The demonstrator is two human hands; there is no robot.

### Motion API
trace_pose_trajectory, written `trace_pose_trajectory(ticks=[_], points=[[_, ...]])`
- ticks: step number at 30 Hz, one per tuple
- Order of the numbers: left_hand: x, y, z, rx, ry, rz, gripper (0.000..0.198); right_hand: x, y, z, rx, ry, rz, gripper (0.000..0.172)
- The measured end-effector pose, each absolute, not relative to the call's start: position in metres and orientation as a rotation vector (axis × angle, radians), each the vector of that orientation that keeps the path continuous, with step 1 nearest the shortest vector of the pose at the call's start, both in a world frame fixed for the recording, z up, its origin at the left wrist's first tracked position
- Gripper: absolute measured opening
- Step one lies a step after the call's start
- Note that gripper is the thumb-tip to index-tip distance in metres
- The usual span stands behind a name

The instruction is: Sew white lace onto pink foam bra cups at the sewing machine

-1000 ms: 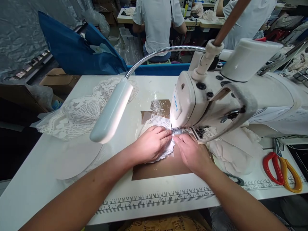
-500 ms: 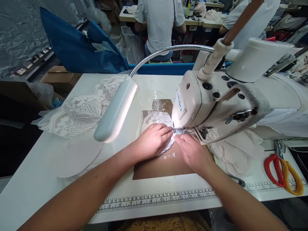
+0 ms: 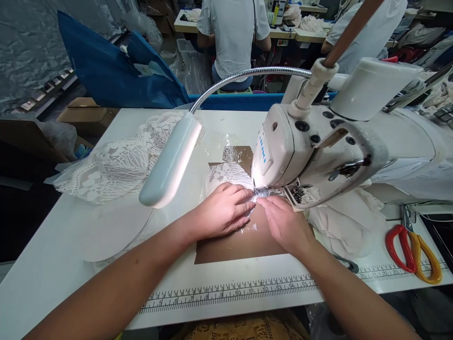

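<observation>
A small white lace piece [image 3: 226, 174] lies on a brown taped patch [image 3: 244, 243] under the needle of a white sewing machine [image 3: 307, 146]. My left hand [image 3: 221, 210] lies flat on the lace, fingertips at the presser foot [image 3: 262, 192]. My right hand [image 3: 283, 224] presses the lace edge from the right, its fingertips meeting the left hand's just in front of the foot. Most of the lace is hidden under my hands.
A gooseneck lamp [image 3: 170, 163] hangs over the table's left middle. A pile of white lace [image 3: 113, 163] sits at the left. Beige fabric pieces [image 3: 350, 226] lie under the machine arm, red and yellow scissors [image 3: 412, 252] at the right. People sit at tables behind.
The lace has fed back under the foot, so less of it shows in front of my hands. Both hands have crept slightly toward the needle.
</observation>
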State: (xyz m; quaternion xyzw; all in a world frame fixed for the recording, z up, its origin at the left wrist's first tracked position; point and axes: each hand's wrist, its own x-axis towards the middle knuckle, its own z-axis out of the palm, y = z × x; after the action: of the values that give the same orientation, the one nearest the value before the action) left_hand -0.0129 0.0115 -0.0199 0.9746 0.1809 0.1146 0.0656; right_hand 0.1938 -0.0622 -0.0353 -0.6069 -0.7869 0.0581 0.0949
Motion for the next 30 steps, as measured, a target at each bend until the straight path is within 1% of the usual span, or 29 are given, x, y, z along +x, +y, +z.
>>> trace_pose_trajectory(ticks=[3, 7, 13, 18, 21, 26, 30], points=[[-0.015, 0.015, -0.022, 2.953, 0.423, 0.331, 0.030, 0.191, -0.062, -0.032, -1.773, -2.444, 0.161, 0.047], [-0.016, 0.019, -0.024, 2.992, 0.346, 0.294, 0.029, 0.187, -0.062, -0.030, -1.822, -2.494, 0.061, 0.047], [-0.009, 0.010, -0.028, 2.965, 0.590, 0.371, 0.031, 0.184, -0.060, -0.030, -1.868, -2.426, 0.014, 0.046], [-0.006, 0.008, -0.024, 2.943, 0.580, 0.371, 0.028, 0.184, -0.060, -0.030, -1.866, -2.402, 0.019, 0.045], [-0.006, 0.008, -0.022, 2.957, 0.615, 0.382, 0.030, 0.186, -0.060, -0.033, -1.841, -2.395, 0.019, 0.046], [-0.005, 0.008, -0.022, 2.978, 0.652, 0.385, 0.034, 0.189, -0.061, -0.037, -1.764, -2.310, -0.021, 0.043], [-0.008, 0.009, -0.021, 2.949, 0.637, 0.390, 0.033, 0.193, -0.065, -0.038, -1.704, -2.302, 0.012, 0.042]])
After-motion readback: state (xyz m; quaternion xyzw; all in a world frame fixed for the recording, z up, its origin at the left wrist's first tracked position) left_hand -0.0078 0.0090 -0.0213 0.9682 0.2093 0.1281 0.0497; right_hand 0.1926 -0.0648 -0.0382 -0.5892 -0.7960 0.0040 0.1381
